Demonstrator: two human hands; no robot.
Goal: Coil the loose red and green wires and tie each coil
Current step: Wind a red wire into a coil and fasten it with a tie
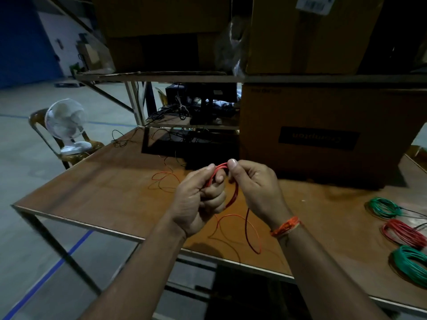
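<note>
Between the left hand (pixel 198 199) and right hand (pixel 251 188), both pinching the red wire coil (pixel 233 195), each new loop should match the last.

My wooden table (pixel 111 192) carries a big cardboard box (pixel 323 135), loose red wire (pixel 161 181), and at my right three coils: green (pixel 384 207), red (pixel 404 233), green (pixel 411 264).

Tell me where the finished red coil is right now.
In the head view, the finished red coil lies on the table at the far right, between two green coils, well right of the right hand.
</note>
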